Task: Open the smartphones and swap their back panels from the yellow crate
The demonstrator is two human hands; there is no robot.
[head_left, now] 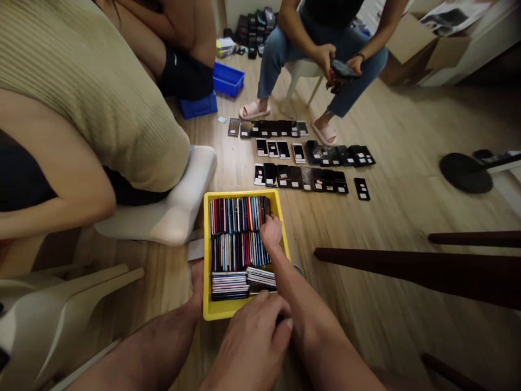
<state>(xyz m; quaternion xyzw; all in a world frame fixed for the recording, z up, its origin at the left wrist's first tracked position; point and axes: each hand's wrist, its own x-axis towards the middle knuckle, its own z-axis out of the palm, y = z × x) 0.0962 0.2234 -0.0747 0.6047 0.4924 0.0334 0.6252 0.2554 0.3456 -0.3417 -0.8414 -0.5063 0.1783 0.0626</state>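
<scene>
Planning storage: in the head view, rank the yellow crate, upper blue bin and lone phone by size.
Unsure: yellow crate and blue bin; the crate looks larger but sits nearer the camera. Smallest: lone phone.

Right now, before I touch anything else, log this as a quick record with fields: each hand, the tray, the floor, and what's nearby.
right hand: among upright phones
left hand: over the tray's near edge, grip unclear
tray: yellow plastic tray, phones on edge, flat stacks of phones at near end
floor: rows of phones on wood flooring
nearby: seated person holding a phone; blue plastic bin
</scene>
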